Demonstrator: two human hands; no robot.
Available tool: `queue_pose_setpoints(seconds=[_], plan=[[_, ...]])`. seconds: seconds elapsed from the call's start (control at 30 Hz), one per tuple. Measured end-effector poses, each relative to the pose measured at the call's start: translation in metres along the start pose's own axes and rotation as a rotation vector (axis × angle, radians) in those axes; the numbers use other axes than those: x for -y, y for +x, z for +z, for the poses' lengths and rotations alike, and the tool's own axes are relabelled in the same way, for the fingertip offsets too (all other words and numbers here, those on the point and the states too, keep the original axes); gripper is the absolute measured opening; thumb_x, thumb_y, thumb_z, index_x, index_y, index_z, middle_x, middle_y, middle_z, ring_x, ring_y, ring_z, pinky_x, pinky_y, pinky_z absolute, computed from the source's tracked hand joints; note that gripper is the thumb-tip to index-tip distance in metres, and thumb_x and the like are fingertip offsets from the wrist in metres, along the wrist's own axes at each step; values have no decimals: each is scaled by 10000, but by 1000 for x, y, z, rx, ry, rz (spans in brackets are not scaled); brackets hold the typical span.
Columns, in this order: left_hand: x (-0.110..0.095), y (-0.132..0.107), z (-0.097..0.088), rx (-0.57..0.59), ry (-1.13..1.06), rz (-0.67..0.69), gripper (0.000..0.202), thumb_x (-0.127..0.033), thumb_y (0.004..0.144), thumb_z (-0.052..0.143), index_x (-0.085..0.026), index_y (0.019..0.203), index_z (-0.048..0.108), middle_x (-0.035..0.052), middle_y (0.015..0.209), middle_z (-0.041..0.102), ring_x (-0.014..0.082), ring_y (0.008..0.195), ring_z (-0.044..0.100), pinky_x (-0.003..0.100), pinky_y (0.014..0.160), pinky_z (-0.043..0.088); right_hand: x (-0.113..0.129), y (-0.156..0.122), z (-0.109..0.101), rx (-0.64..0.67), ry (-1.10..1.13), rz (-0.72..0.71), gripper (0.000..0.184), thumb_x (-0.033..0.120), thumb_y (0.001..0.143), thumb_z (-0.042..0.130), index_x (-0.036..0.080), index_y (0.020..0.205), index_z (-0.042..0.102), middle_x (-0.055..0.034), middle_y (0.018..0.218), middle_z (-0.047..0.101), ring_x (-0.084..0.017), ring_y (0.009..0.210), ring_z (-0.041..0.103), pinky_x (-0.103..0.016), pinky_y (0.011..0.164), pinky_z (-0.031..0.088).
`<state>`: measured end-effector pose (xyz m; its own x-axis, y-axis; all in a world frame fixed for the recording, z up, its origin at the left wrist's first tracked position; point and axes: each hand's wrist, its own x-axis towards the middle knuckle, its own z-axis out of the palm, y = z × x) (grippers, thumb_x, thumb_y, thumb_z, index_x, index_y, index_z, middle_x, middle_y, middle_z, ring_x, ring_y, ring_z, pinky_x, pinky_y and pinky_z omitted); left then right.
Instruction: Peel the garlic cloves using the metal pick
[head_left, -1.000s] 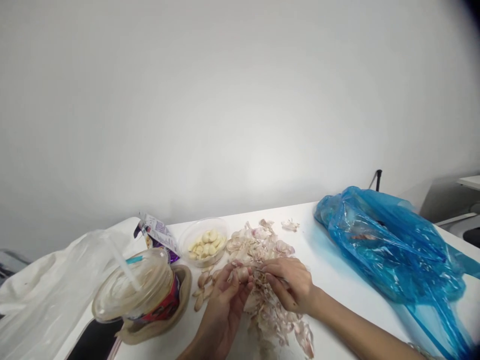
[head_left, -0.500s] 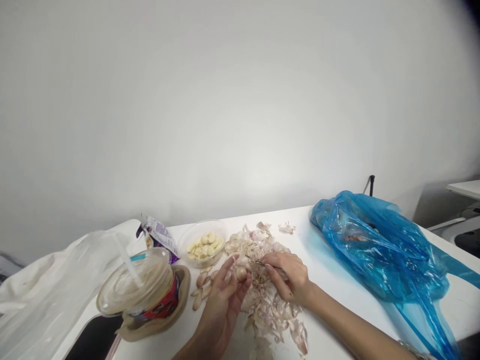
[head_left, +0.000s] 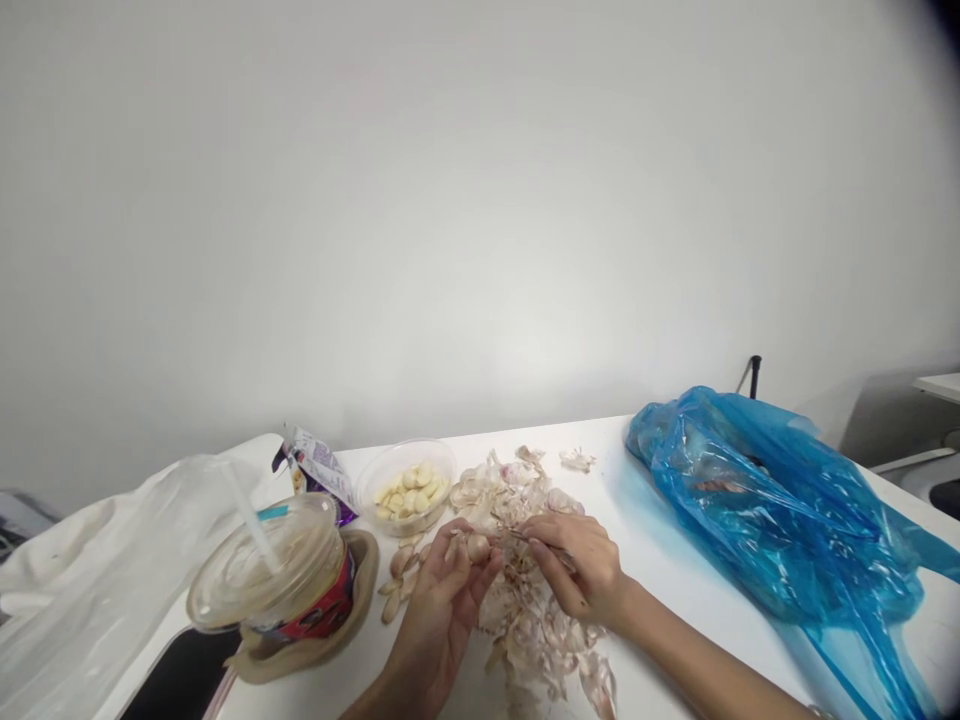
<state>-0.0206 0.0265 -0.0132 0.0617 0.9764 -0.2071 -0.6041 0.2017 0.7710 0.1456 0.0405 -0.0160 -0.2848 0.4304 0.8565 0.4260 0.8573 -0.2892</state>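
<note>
My left hand [head_left: 448, 590] is closed around a pale garlic bulb [head_left: 477, 548], held between thumb and fingers. Facing it from the right, my right hand [head_left: 577, 560] pinches a thin, dark small knife [head_left: 561, 556], mostly hidden by the fingers, with its tip close to the bulb. Beneath and around both hands spreads a heap of papery garlic skins [head_left: 540, 630]. Unpeeled garlic cloves [head_left: 394, 588] lie just left of my left hand. Behind them, a clear plastic bowl [head_left: 367, 478] holds several peeled cloves [head_left: 411, 490].
On the left stand a lidded drink cup [head_left: 315, 600] with a straw in a cardboard holder [head_left: 364, 580], a purple snack packet [head_left: 322, 465] and a dark phone [head_left: 184, 675]. A blue plastic bag [head_left: 772, 510] covers the right side. A white wall rises behind the table.
The garlic bulb has turned slightly and shifted a little left in my left hand. My right hand stays close to it with the knife. The view has shifted slightly.
</note>
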Motion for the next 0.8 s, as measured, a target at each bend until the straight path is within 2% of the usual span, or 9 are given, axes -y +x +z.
queue_pose_setpoints(seconds=[0.37,0.53,0.6,0.7,0.8], plan=[[-1,4,0,-34,-5,16,177,-39,789,497,-189,852,567,21,788,672,107,759,664,216,746,539,2,-1,4,45,27,3,220,66,785,450,147,974,529,-82,792,653,-178,691,623,-283,571,491],[-4,6,1,16,-5,-11,371,-33,760,544,-222,1077,513,16,780,677,96,739,653,223,769,526,8,2,-1,24,46,5,240,68,783,450,153,993,530,-82,810,655,-180,727,626,-286,602,498],[-5,5,2,36,6,-29,370,-57,760,558,-202,1098,525,27,803,680,95,761,646,209,790,513,10,3,-3,-44,70,88,218,67,793,446,155,967,544,-82,814,657,-185,748,629,-297,642,509],[-7,3,3,36,11,-44,319,-66,742,585,-164,1045,588,45,849,685,106,803,642,198,811,501,13,4,-4,-139,167,293,171,95,828,441,164,917,570,-76,803,662,-181,723,635,-297,646,522],[-11,-2,4,62,3,-65,303,-98,743,595,-177,1035,609,46,919,687,124,895,628,200,862,471,13,6,-3,-149,281,378,156,120,841,454,171,920,579,-78,832,664,-179,709,641,-290,616,534]])
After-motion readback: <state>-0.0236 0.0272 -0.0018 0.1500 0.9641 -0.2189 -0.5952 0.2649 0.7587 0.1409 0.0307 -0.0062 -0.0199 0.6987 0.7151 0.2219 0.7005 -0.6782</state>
